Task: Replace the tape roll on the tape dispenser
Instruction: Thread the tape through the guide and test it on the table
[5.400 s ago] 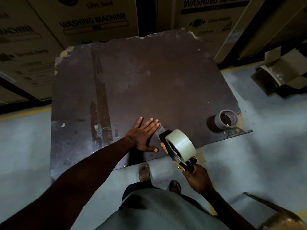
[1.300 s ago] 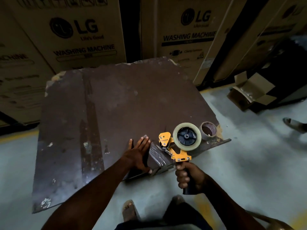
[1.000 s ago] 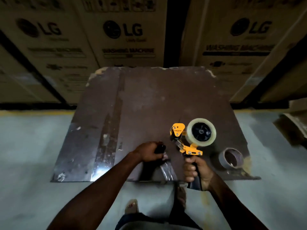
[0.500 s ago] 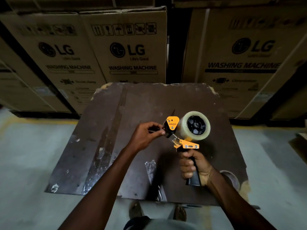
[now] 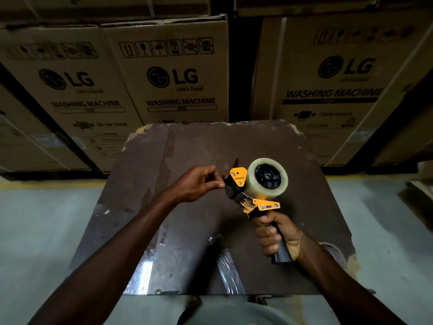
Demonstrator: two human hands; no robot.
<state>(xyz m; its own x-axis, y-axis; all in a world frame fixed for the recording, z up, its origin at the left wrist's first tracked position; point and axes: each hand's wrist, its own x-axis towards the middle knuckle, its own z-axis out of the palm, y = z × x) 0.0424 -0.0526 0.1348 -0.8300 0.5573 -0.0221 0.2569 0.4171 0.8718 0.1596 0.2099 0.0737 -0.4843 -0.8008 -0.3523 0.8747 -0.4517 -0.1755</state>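
Nearest the person, a strip of crumpled clear tape (image 5: 228,269) lies stuck flat by the near edge of the dark bench (image 5: 187,146). To the right, partly hidden behind the right forearm, the spent cardboard core (image 5: 334,250) rests near the bench's near right corner, close to the edge.

Just beyond, the right hand (image 5: 277,235) has its grip clenched round the black handle of the tape dispenser (image 5: 255,198), holding it upright above the bench, touching nothing. The new roll of clear tape (image 5: 267,178) is already seated on the black hub, so the swap itself looks done; the step in hand appears to be threading the free end. The left hand (image 5: 199,182) pinches thumb and forefinger together at the dispenser's front, beside the orange guard (image 5: 238,176). The grip is closed, but whether it holds the tape end or the black flap there cannot be told.

The next move probably calls for drawing the end through the roller slot to the cutter without letting it fold back on itself, while keeping fingertips off the serrated blade.

Farther off, the middle and back of the bench lie bare, giving room to set the tool down. Behind its ragged far edge stand stacked washing-machine cartons (image 5: 173,73), close up, so reach past it is blocked.
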